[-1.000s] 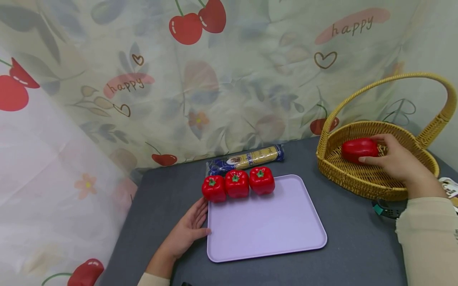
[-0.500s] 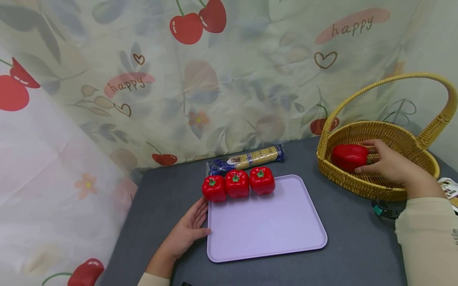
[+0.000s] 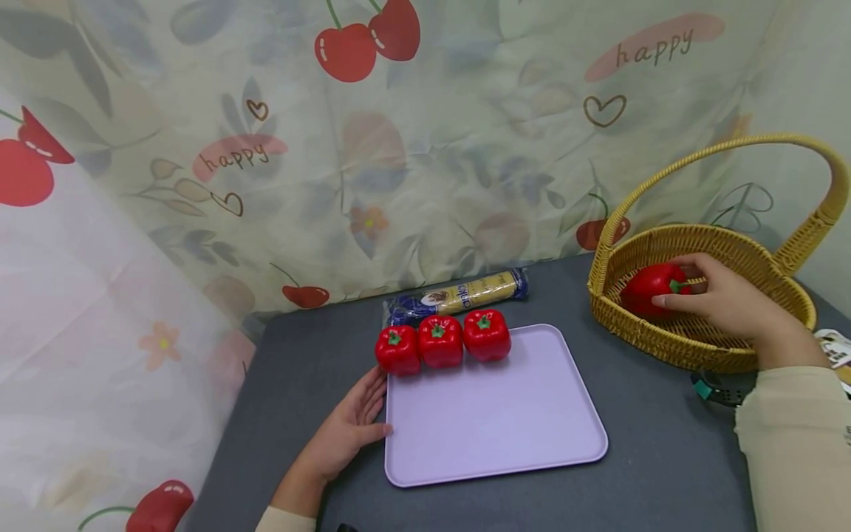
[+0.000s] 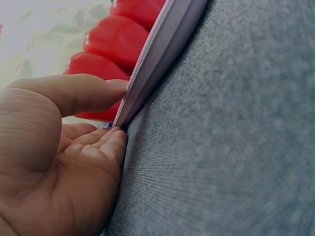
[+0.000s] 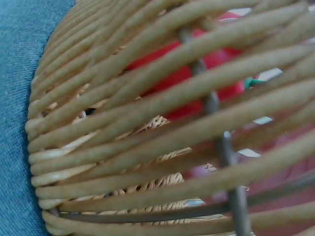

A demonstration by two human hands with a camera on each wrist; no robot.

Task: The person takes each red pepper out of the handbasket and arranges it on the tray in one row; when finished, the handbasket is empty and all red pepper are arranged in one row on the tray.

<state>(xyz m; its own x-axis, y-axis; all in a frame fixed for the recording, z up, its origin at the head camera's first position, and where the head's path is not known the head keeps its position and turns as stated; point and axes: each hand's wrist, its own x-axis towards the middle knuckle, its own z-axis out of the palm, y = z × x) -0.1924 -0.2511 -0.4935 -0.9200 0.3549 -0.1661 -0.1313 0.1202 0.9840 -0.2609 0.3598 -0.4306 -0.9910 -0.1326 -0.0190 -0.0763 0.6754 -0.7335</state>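
Note:
In the head view, my right hand point(image 3: 725, 303) reaches into the wicker basket point(image 3: 665, 343) at the right. Its thumb and fingers hold a red bell pepper point(image 3: 648, 290) by the end with the green stem, which points right. The right wrist view shows this pepper only in part, through the basket's weave. Three more bell peppers point(image 3: 440, 343) stand in a row along the back left of the lilac tray point(image 3: 499, 425), stems up. My left hand point(image 3: 346, 428) rests against the tray's left edge, its thumb touching the rim point(image 4: 142, 61) in the left wrist view.
A packet of noodles point(image 3: 465, 295) lies behind the tray by the patterned cloth backdrop point(image 3: 425, 185). The basket's tall handle point(image 3: 725, 144) arches above its opening. A dark strap-like item point(image 3: 718, 390) lies beneath my right forearm.
The held bell pepper shifted left inside the basket, then turned so its stem shows, tilted up to the right. My right hand moved slightly left with it. My left hand and the tray stayed put.

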